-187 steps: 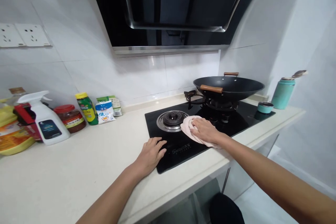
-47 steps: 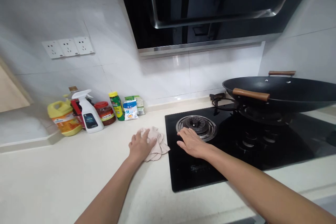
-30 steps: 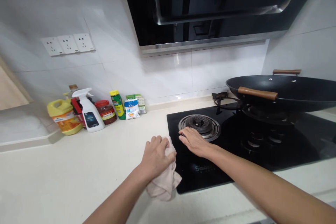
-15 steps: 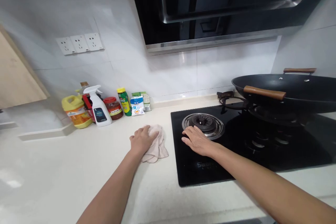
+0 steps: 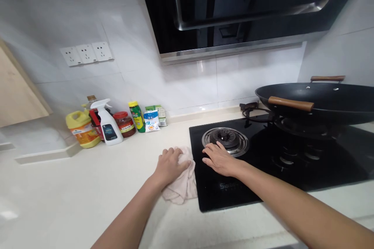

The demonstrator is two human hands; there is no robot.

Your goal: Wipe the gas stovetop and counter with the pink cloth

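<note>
Under my left hand (image 5: 171, 166) a pale pink cloth (image 5: 184, 183) is pressed against the white countertop (image 5: 117, 186), its right side reaching the edge of the black glass gas stove (image 5: 230, 198). The fingers are bent over the cloth, gripping it. My right hand (image 5: 220, 158) is over the stove's left side, just in front of the round burner (image 5: 224, 138). Its fingers are apart and hold nothing. Whether that palm touches the glass or the burner's metal ring, I cannot tell.
A black wok (image 5: 321, 99) with wooden handles sits on the right burner. Along the wall stand a yellow jug (image 5: 83, 129), a white spray bottle (image 5: 109, 126), a red-lidded jar (image 5: 125, 124), a green bottle (image 5: 137, 118) and a blue-white packet (image 5: 151, 121). A range hood (image 5: 233, 7) hangs above.
My left hand has slid the cloth right and toward me, up to the stove's edge. My right hand has stayed nearly in place by the burner. The view has shifted slightly.
</note>
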